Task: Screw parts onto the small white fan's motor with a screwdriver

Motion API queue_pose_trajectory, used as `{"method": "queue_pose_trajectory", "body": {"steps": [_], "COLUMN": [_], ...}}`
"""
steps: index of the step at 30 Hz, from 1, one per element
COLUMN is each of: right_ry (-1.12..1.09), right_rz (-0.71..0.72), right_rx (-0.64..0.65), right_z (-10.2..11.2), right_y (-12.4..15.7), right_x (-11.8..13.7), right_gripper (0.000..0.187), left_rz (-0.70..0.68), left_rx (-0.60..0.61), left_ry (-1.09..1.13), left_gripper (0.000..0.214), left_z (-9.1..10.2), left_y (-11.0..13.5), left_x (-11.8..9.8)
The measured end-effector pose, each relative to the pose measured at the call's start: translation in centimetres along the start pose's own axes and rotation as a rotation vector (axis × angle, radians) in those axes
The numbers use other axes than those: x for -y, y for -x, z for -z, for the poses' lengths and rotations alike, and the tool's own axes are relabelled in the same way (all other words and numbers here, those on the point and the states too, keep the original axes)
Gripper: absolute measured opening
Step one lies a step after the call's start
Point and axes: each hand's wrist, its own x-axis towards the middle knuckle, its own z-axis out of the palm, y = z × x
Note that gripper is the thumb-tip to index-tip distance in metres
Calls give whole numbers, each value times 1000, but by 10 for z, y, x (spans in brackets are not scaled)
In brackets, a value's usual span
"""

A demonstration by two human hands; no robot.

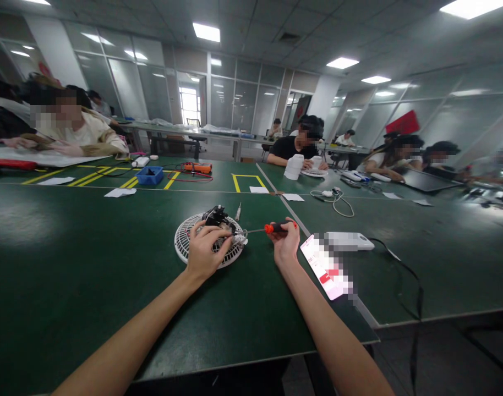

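A round white fan grille point(182, 235) lies on the green table in front of me, with a dark fan motor point(215, 215) and loose wires on it. My left hand point(206, 246) reaches over the grille, its fingers curled round the motor, hiding part of it. My right hand point(285, 242) is closed on the red and black handle of a screwdriver point(275, 227). The shaft points left, its tip at a whitish part point(240, 238) beside the motor; whether they touch I cannot tell. Just behind the grille is a small pale, pointed piece point(239, 212).
A lit phone point(323, 269) and a white power bank point(348, 241) with a black cable lie right of my right hand. Farther back are a blue bin point(149, 176), an orange meter point(198, 168) and a coiled white cable point(343, 204). Other people sit at work around the tables.
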Motion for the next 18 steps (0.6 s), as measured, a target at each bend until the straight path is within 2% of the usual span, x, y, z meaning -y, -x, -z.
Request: {"method": "queue_pose_trajectory", "body": {"steps": [11,18], "right_ry": [18,15], "right_rz": [30,59], "right_rx": [-19,-65], "right_z": [0,2], "right_y": [-2,-7], "right_x": [1,1], "right_gripper": [45,44], "left_rz": [-19,1], "left_rx": [-36,-18], "left_ry": [-30,-23], "left_gripper": [9,9], "left_z": [0,-1], "left_y": [0,1], "left_x": [0,2]}}
